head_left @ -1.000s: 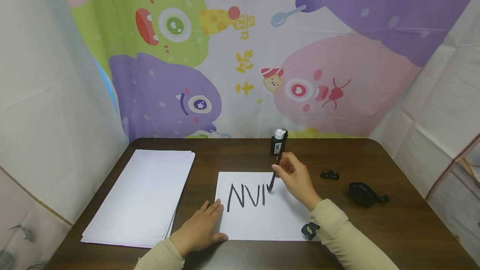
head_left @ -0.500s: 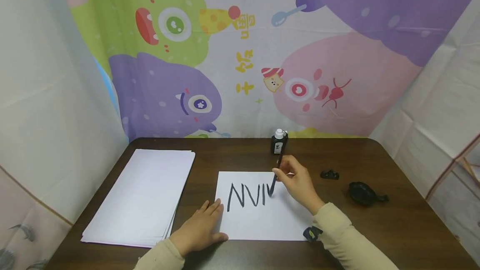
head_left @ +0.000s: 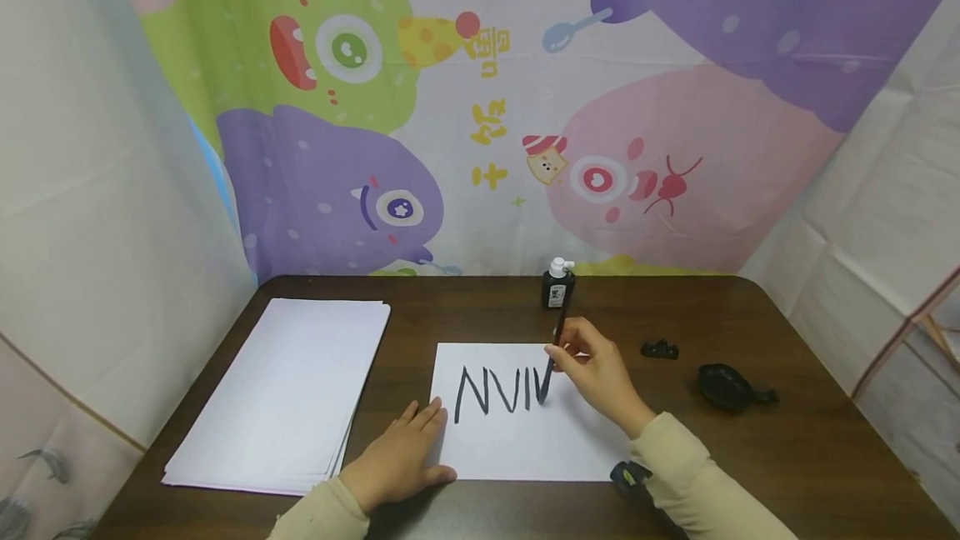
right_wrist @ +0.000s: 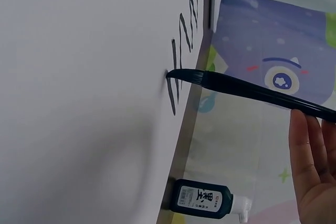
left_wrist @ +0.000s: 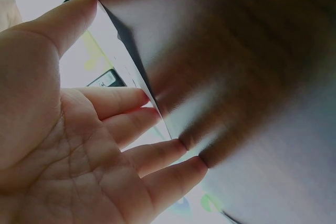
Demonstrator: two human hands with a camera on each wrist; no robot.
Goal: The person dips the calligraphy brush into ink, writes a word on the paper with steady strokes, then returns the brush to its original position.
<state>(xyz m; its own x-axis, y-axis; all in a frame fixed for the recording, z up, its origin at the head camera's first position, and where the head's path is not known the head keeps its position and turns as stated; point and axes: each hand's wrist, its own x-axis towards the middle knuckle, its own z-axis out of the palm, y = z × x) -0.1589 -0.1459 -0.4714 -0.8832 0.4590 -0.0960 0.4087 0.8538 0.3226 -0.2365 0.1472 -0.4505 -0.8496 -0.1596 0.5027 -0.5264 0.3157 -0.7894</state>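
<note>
My right hand (head_left: 596, 369) pinches a dark writing brush (right_wrist: 247, 88) by its handle. In the right wrist view the bristles touch the white sheet of paper (head_left: 510, 452), bent at the tip, at the lower end of a black stroke. Black ink strokes (head_left: 474, 392) run across the upper part of the sheet, reading roughly as N, V, I and one more stroke. Flat near the sheet's left edge rests my left hand (head_left: 401, 452), fingertips on the paper and fingers relaxed. The left wrist view shows its palm and spread fingers (left_wrist: 176, 182).
An ink bottle (head_left: 557, 286) with a white cap stands behind the sheet. A stack of white paper (head_left: 277, 390) lies on the left of the brown table (head_left: 420, 515). To the right are a small black brush rest (head_left: 660, 349) and a black leaf-shaped dish (head_left: 726, 387).
My right hand has drawn the brush down toward me, lengthening the stroke right of the I. My left hand has stayed in place.
</note>
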